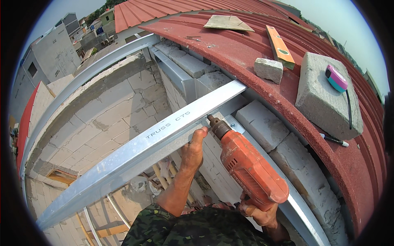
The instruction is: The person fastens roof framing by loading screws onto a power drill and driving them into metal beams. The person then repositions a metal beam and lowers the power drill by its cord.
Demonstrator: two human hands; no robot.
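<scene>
My right hand [262, 213] is closed round the handle of an orange power drill [252, 164]. The drill's chuck [219, 126] points up and left, at the side of a silver steel channel beam [164, 123] close to where it meets the wall. My left hand [193, 149] is at the beam's lower edge just left of the chuck, thumb raised and fingers curled against the metal; part of its grip is hidden. A bracket with a screw [234, 125] shows beside the chuck. Another steel channel [303, 213] runs along the wall beneath the drill.
On the red metal roof [246, 45] at right lie a grey block [324, 98] with a pink-and-teal tape measure [336, 78], a marker [334, 140], a smaller block [269, 69], an orange spirit level [280, 47] and a board [229, 23]. Below left, a block-walled room [111, 110] drops away.
</scene>
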